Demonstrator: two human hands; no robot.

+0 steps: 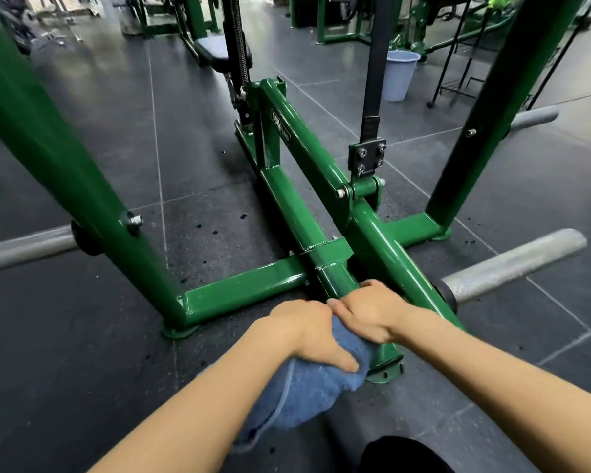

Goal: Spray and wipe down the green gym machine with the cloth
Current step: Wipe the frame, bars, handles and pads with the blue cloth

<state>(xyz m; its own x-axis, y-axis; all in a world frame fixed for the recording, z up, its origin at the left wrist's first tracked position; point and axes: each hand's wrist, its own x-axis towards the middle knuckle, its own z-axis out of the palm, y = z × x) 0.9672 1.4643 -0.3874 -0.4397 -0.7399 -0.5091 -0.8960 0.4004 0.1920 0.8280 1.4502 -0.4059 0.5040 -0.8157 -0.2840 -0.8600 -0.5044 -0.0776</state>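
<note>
Your left hand (307, 331) presses the blue cloth (307, 390) onto the near end of the green gym machine's (321, 213) low floor rail, fingers curled over the cloth. Your right hand (372, 310) rests beside it on the same rail, fingers curled down over the rail, thumb touching the cloth. A light blue bin (398, 75) stands well behind on the dark floor (116, 138).

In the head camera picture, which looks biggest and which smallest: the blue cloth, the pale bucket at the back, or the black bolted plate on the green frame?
As they look in this view:
1. blue cloth, closest to the camera
2. pale bucket, far back, so probably larger in reality than it appears
3. black bolted plate
</note>
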